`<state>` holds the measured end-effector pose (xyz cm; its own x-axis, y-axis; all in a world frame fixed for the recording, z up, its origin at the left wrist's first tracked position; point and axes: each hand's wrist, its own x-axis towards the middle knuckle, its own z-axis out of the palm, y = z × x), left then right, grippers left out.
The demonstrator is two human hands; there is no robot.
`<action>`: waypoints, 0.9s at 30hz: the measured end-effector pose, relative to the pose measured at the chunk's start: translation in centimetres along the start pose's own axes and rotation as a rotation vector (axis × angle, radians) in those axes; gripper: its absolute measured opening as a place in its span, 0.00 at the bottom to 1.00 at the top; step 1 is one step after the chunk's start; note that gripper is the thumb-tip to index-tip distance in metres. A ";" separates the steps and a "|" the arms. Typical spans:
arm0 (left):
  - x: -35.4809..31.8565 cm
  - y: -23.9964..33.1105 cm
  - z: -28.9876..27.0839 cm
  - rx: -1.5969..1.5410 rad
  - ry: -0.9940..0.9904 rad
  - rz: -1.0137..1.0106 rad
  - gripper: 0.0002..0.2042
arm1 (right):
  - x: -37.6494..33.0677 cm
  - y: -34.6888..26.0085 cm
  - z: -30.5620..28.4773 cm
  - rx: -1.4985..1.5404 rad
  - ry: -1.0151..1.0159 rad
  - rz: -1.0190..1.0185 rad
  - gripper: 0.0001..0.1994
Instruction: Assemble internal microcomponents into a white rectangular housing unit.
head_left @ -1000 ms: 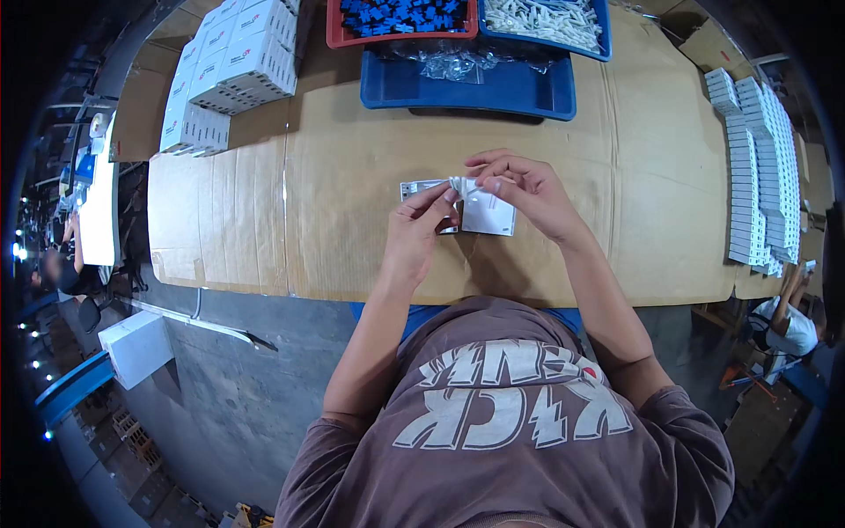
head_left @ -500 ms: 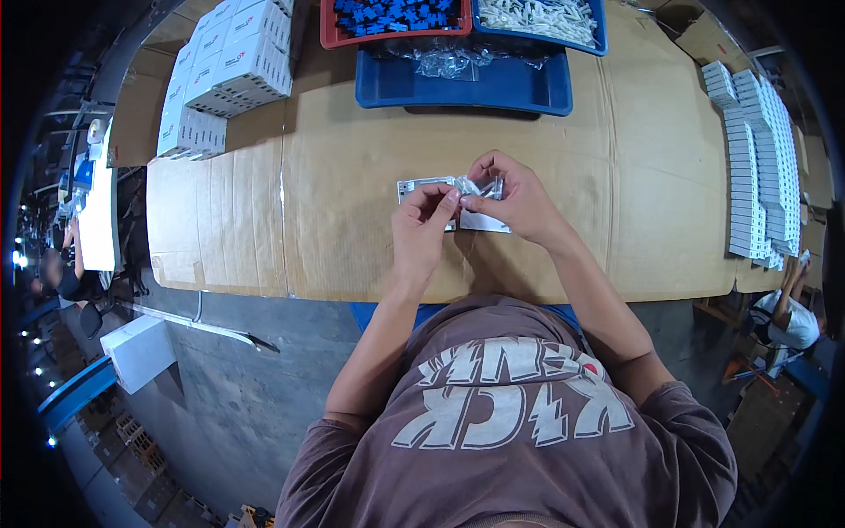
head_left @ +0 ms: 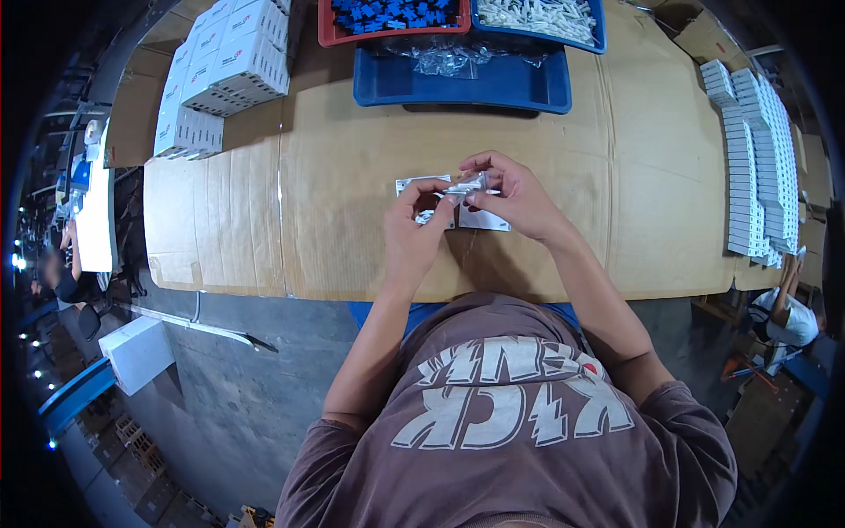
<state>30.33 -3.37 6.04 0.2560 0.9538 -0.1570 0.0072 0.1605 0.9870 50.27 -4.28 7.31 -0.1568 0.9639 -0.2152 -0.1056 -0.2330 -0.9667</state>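
Note:
My left hand [head_left: 415,222] and my right hand [head_left: 521,204] meet over the cardboard-covered table, both closed with fingertips pinching. Between them is a small clear plastic bag [head_left: 468,187] with white pieces inside, partly hidden by the fingers. Directly beneath lies a white, flat, box-like item in two parts: one half [head_left: 484,222] shows under my right hand. The other half [head_left: 410,184] is largely covered by my left hand. Its inner detail is too small to make out.
Beyond my hands stands a blue tray [head_left: 462,99] with crumpled clear plastic. Behind it are a red bin [head_left: 400,40] of blue parts and a blue bin [head_left: 576,44] of white pieces. White boxes [head_left: 233,75] rise at left, more stacks [head_left: 746,167] at right. People work at both sides.
The bag has come up slightly and spread more between my fingers. My left hand has shifted a little to the left, and the right hand's fingers have straightened somewhat over the bag.

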 end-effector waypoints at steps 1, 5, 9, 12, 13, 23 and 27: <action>-0.1 0.0 -0.1 -0.022 0.032 -0.012 0.09 | 0.0 -0.1 0.0 0.000 -0.001 0.001 0.18; 0.1 0.3 -0.4 -0.149 0.029 -0.049 0.10 | -0.1 -0.3 -0.4 0.122 -0.001 0.065 0.20; -0.2 0.4 -0.6 -0.078 -0.011 -0.049 0.12 | 0.0 0.1 -0.2 0.163 -0.014 0.086 0.22; -0.3 0.7 -1.3 0.023 -0.055 -0.075 0.14 | 0.0 -0.2 0.5 0.176 -0.014 0.114 0.21; -0.3 0.8 -1.6 0.068 -0.093 -0.091 0.14 | 0.0 0.1 0.4 0.174 -0.012 0.115 0.21; 0.7 1.6 -4.0 0.327 -0.051 0.080 0.16 | 0.9 0.7 1.5 0.108 -0.012 0.103 0.15; 1.2 2.0 -5.2 0.405 -0.084 0.128 0.14 | 1.3 1.1 1.9 0.156 0.018 0.079 0.17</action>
<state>25.62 -0.54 7.69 0.3576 0.9328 -0.0453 0.3447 -0.0867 0.9347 48.03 -3.53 6.21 -0.1531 0.9435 -0.2938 -0.2454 -0.3243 -0.9136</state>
